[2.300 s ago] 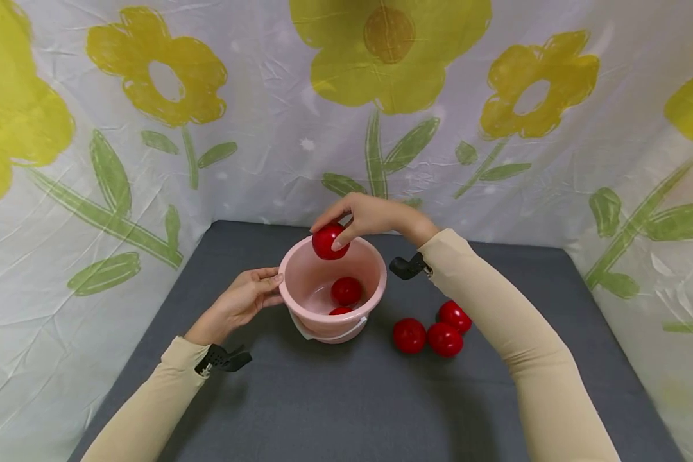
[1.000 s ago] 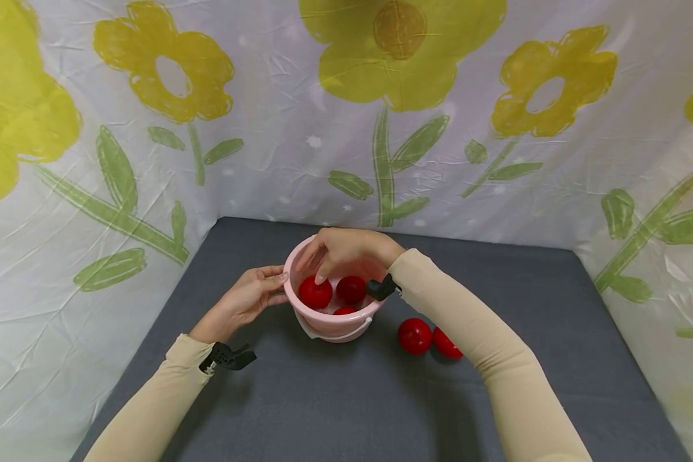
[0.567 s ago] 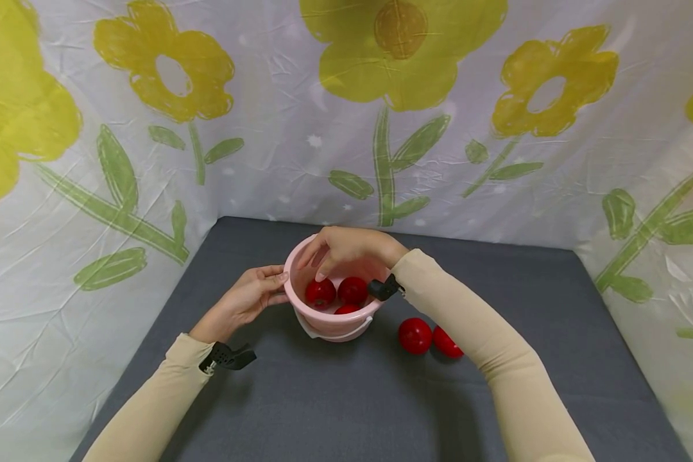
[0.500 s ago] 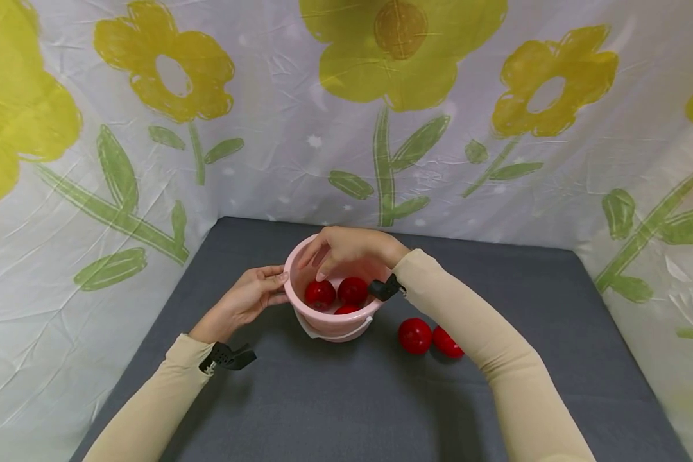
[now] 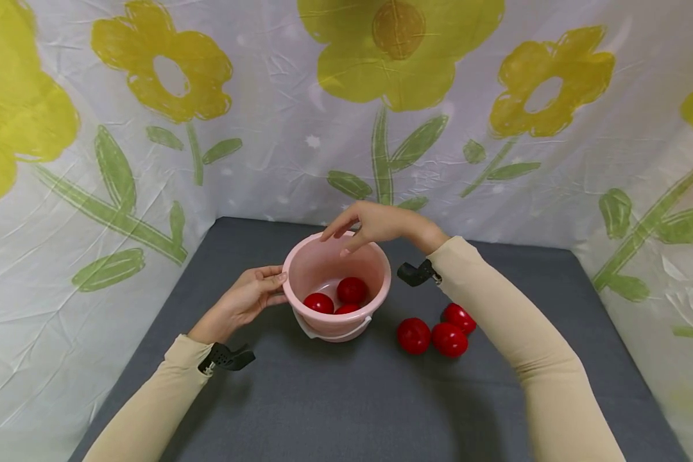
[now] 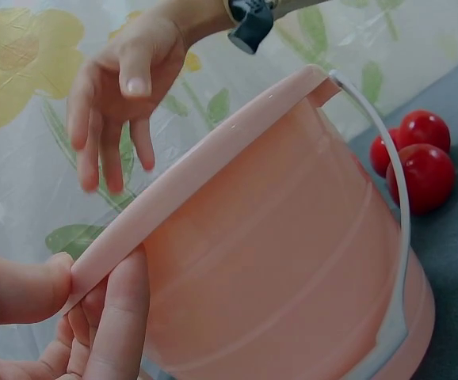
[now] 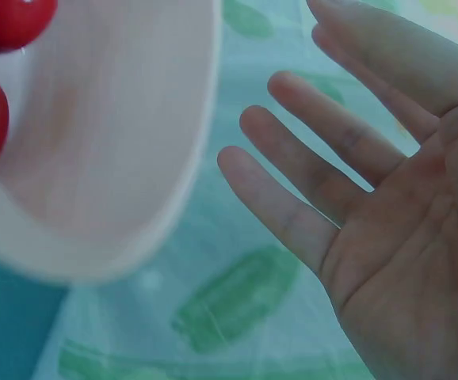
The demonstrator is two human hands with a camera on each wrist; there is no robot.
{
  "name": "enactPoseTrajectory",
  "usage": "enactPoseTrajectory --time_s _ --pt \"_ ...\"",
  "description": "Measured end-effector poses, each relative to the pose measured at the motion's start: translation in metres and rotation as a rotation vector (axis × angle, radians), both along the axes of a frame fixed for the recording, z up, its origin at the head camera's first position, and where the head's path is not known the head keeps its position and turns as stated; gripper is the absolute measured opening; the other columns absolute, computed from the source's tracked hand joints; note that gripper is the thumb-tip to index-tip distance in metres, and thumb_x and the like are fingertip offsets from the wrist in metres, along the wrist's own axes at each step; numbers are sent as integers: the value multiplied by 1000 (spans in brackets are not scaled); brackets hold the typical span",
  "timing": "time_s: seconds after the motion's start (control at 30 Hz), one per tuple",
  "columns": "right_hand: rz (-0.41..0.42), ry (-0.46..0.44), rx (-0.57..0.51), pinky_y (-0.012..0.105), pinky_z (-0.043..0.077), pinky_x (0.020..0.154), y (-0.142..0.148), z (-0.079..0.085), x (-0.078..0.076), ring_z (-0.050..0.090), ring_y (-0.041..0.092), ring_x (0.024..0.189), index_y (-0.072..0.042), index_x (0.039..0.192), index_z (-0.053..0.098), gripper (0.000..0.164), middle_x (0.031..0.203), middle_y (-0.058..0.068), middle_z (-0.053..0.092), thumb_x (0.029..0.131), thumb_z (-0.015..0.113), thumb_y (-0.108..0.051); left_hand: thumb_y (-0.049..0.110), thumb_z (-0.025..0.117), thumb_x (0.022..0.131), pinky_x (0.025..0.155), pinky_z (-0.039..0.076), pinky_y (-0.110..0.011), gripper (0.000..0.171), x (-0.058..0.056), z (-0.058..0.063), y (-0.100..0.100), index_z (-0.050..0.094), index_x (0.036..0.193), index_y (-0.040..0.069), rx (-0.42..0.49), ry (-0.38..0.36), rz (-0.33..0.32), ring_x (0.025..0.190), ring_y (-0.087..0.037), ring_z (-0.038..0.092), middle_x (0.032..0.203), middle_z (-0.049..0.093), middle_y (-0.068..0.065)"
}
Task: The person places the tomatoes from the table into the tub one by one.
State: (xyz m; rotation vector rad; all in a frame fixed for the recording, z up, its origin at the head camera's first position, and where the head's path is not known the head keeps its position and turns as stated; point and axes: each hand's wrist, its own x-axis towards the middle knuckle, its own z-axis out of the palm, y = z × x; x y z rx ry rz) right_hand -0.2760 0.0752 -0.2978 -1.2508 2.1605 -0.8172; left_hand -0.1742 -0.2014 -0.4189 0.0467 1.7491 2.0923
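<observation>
Left hand (image 5: 247,296) pinches the pink bucket (image 5: 308,273) at its left rim. Right hand (image 5: 378,223) hovers above it, fingers loosely extended. Three red balls (image 5: 352,290) inside; three loose balls (image 5: 414,335) on tabletop (image 5: 323,398), right of bucket.

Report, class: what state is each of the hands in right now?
Left hand: holding the pink bucket by its rim.
Right hand: open, holding nothing.
</observation>
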Motion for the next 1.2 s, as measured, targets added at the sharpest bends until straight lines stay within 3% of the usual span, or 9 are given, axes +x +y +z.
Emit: enactPoseTrajectory --time_s 0.23,0.5,0.6,0.77,1.0,1.2 --pt "-136 -31 -13 37 57 97 43 20 9 57 29 129 -14 127 68 43 136 8 63 86 75 -7 8 51 102 76 61 -22 52 1 -1 2 31 144 -15 -8 11 14 85 -6 68 103 67 1" --pt "-256 -47 -14 35 59 92 95 11 20 56 28 131 -14 132 64 51 141 9 59 84 79 -14 9 52 102 77 61 -22 53 0 -1 1 31 144 -15 -4 7 11 87 -7 69 106 65 -1" --pt "-312 -56 -17 38 58 96 116 3 27 55 29 132 -15 134 62 53 143 9 57 84 79 -16 9 52 102 77 61 -22 54 0 0 1 30 145 -15 -4 4 7 89 -8 69 107 66 -1" --pt "-392 -60 -6 42 53 104 155 -23 36 53 31 135 -19 138 59 56 150 10 49 85 78 -22 10 52 102 78 61 -23 53 0 0 1 31 145 -14 -12 0 9 90 -8 69 109 65 -2" --pt "-485 -138 -47 34 58 94 203 -75 52 50 38 135 -17 139 57 57 151 14 47 85 78 -22 9 52 102 78 61 -23 53 0 -2 1 31 145 -14 -3 1 9 90 -8 69 109 65 -2" --pt "-530 -114 -22 35 56 96 227 -112 65 46 42 136 -14 139 57 59 148 16 51 84 78 -25 9 51 102 79 61 -22 53 0 -3 1 30 146 -13 2 6 13 92 -8 69 110 64 -1"
